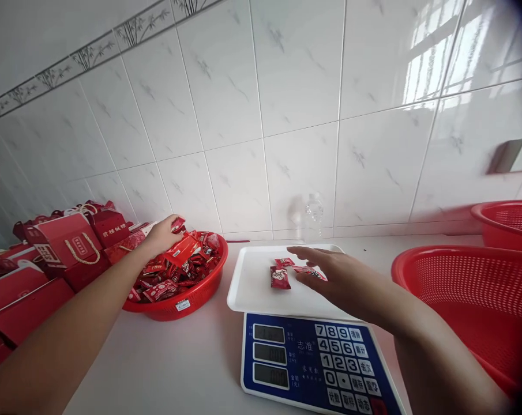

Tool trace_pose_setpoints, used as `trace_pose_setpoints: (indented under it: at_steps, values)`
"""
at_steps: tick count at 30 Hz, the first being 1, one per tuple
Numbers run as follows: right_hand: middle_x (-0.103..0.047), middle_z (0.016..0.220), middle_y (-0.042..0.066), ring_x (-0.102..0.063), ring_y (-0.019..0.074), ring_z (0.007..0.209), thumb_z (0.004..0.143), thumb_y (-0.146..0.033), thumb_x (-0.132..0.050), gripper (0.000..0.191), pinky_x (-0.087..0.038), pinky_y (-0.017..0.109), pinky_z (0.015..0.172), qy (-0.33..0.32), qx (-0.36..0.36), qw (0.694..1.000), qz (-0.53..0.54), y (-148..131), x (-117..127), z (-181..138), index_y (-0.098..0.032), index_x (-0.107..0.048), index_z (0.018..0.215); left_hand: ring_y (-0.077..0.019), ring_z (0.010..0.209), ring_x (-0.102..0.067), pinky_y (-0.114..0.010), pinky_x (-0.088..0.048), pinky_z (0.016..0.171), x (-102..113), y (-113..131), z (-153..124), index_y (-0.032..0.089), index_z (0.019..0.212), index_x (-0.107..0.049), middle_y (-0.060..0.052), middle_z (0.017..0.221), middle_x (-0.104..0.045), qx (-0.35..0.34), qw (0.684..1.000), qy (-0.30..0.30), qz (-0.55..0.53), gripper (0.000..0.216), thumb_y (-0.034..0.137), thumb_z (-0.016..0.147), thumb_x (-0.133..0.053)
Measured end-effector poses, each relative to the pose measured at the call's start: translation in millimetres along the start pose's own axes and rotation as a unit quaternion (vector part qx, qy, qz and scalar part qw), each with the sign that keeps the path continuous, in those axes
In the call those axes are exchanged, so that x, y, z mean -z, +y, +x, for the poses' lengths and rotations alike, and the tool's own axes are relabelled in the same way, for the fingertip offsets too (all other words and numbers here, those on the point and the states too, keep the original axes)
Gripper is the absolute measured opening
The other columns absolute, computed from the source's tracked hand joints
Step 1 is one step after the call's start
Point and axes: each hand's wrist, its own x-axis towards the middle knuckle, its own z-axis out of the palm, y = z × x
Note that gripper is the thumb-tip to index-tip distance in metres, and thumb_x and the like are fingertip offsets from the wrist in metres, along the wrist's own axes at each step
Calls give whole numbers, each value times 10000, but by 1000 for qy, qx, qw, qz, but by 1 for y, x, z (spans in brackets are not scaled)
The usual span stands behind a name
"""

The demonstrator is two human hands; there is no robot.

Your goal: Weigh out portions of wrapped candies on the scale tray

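Your left hand [162, 235], at ten o'clock, pinches a red candy [178, 223] over the bowl [174, 311]; your right hand [330, 276] hovers spread above the scale tray [252, 288].

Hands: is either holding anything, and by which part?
The left hand pinches a red candy by its end. The right hand is open over the tray, holding nothing.

Scale [316, 363] corner beyond the bottom edge; display [269, 353] digits illegible; candy [313, 272] partly under right hand [336, 279]

Red wrapped candies [280, 276] lie flat on white tray [252, 288].
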Motion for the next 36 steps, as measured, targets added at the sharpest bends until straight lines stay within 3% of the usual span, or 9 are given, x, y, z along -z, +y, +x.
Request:
trace_pose_setpoints:
  at_steps: [3, 6, 9, 11, 15, 21, 27, 31, 36]
  values:
    - [-630, 1165, 77, -615, 260, 981, 868, -422, -473, 445, -491, 418, 814, 34, -20, 996, 80, -6, -9, 5, -277, -505, 1287, -152, 681, -593, -262, -467, 641, -5, 41, -9, 216, 1021, -562, 25, 790, -625, 6, 965, 54, -257, 454, 275, 589, -686]
    - [-523, 1307, 106, -586, 242, 1049, 850, -442, -523, 614, -508, 390, 818, 69, -33, 965, 251, -15, -23, 13, -287, -320, 1408, -132, 640, -584, -274, -485, 632, -23, 94, -30, 209, 1006, -541, 39, 751, -604, 15, 870, 30, -493, 521, 226, 527, -746]
    - [-494, 1323, 134, -581, 232, 1055, 837, -420, -549, 775, -541, 359, 741, 66, -26, 903, 424, -19, -33, 20, -271, -109, 1457, -126, 705, -599, -262, -491, 685, -49, 141, -58, 193, 986, -551, 18, 788, -620, -18, 791, -23, -611, 473, 191, 557, -749]
    - [-602, 1173, 113, -624, 209, 941, 854, -337, -512, 653, -542, 341, 692, 64, -23, 882, 466, -16, -30, 21, -239, -196, 1417, -129, 726, -608, -263, -497, 688, -65, 160, -72, 203, 1007, -550, 7, 810, -632, -31, 771, -38, -635, 433, 195, 616, -738]
    - [-675, 895, 44, -619, 169, 732, 784, -217, -542, 346, -477, 278, 585, 91, -68, 958, 264, 1, -1, 8, -218, -521, 1129, -111, 678, -604, -235, -499, 608, -85, 172, -82, 206, 999, -539, 1, 825, -626, 33, 717, -20, -696, 325, 149, 717, -690]
    - [-665, 834, 25, -573, 153, 721, 784, -221, -542, 157, -394, 254, 592, -18, -23, 999, 23, 4, 8, -2, -233, -656, 890, -105, 658, -604, -235, -515, 570, -86, 161, -75, 109, 806, -528, -46, 772, -585, 297, 503, -61, -809, 88, 48, 849, -481]
    - [-638, 1054, 67, -543, 240, 1012, 716, -139, -619, 358, -423, 337, 790, -72, -21, 995, -62, 3, -24, 13, -243, -649, 1057, -117, 659, -610, -271, -550, 575, -82, 150, -76, 105, 801, -536, -56, 776, -589, 307, 491, -58, -813, 112, 41, 855, -462]
    - [-609, 1176, 84, -528, 233, 1084, 822, -288, -587, 348, -433, 369, 881, -23, -19, 999, 16, -3, -4, 0, -231, -597, 1165, -131, 738, -634, -276, -569, 638, -84, 148, -76, 95, 845, -551, -84, 843, -616, 311, 485, -78, -814, 112, 50, 873, -452]
    - [-680, 1009, 34, -627, 157, 912, 867, -475, -521, 284, -508, 260, 771, -97, 218, 952, 193, -30, 32, -37, -282, -655, 1027, -134, 740, -645, -286, -557, 691, -92, 153, -81, 108, 858, -571, -71, 845, -640, 279, 514, -126, -801, 107, 58, 859, -477]
